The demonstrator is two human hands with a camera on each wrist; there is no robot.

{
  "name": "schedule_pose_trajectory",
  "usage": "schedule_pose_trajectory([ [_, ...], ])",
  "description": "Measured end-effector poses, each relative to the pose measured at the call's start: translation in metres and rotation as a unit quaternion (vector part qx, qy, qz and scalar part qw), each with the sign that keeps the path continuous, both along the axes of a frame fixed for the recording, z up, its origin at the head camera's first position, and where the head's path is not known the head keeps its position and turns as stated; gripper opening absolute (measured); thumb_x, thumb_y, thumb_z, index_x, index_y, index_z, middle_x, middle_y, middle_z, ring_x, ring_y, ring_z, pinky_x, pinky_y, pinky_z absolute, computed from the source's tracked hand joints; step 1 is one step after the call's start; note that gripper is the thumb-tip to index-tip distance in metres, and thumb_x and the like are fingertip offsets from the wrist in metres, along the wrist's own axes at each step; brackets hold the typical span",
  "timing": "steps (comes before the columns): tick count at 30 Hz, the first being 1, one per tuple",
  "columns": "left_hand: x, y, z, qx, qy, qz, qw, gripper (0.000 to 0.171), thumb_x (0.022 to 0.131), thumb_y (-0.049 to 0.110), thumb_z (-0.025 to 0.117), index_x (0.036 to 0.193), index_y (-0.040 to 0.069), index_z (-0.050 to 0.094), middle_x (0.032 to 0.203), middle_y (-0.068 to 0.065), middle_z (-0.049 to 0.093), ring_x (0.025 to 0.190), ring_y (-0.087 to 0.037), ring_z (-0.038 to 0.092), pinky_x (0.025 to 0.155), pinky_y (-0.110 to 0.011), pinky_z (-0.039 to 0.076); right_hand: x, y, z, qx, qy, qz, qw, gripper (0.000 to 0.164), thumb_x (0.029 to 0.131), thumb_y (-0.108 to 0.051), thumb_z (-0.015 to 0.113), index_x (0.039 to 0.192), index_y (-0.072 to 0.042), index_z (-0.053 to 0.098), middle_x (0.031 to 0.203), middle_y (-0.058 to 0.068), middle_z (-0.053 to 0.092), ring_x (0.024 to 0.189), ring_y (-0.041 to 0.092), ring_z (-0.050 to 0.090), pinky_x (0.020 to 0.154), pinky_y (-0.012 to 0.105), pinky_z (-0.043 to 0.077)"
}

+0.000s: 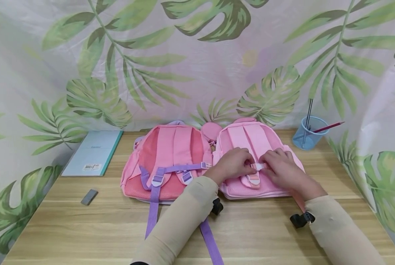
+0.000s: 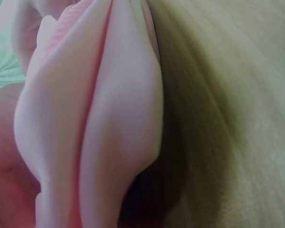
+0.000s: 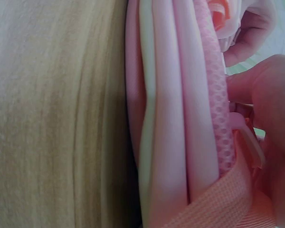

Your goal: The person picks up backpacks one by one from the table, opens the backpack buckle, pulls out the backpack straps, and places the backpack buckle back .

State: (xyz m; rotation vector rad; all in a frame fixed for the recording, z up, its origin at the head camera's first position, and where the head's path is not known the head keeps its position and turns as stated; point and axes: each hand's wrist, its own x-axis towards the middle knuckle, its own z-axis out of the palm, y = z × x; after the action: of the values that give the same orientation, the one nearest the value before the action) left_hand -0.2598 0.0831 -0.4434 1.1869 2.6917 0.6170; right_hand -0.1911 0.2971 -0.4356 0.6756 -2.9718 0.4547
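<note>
A light pink backpack (image 1: 232, 189) lies with its straps upward at the right of the table. Over its middle, both hands meet at a small white buckle (image 1: 258, 166). My left hand (image 1: 235, 163) pinches the buckle's left side with thumb and fingers, and my right hand (image 1: 282, 167) pinches its right side. Below the buckle shows a strap adjuster (image 1: 254, 179) with peach webbing. In the right wrist view, a peach strap (image 3: 218, 204) passes over the backpack's edge beside the right hand (image 3: 275, 104). The left wrist view is mostly filled by the backpack's padded side (image 2: 118, 104).
A second pink backpack (image 1: 165, 147) with purple straps (image 1: 153, 209) lies directly to the left, its strap ends trailing toward the front edge. A blue notebook (image 1: 93, 152) and grey eraser (image 1: 89, 197) lie at left. A blue mesh pen cup (image 1: 308, 138) stands at back right.
</note>
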Motion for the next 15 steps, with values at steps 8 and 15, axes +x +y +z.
schedule_pose_trajectory([
  [8,0.0003,-0.0008,0.0004,0.017,-0.025,0.003,0.9995,0.022,0.097,0.036,0.081,0.106,0.016,0.081,0.095,0.005,0.065,0.088,-0.010,0.058,0.080,-0.022,0.047,-0.0001,-0.0010,-0.0032,0.003,0.024,-0.002,1.000,0.015,0.100,-0.009,0.069,0.115,-0.011,0.066,0.106,0.003,0.066,0.111,0.032,0.054,0.098,0.055,0.035],
  [15,0.0012,0.0011,0.0004,0.011,-0.023,0.003,0.9997,0.023,0.098,0.037,0.080,0.110,0.017,0.081,0.097,0.006,0.066,0.088,-0.008,0.059,0.080,-0.021,0.047,-0.0001,0.0011,-0.0038,-0.041,0.007,-0.015,0.999,0.017,0.098,-0.007,0.073,0.113,-0.010,0.067,0.099,0.002,0.063,0.106,0.027,0.052,0.094,0.047,0.031],
])
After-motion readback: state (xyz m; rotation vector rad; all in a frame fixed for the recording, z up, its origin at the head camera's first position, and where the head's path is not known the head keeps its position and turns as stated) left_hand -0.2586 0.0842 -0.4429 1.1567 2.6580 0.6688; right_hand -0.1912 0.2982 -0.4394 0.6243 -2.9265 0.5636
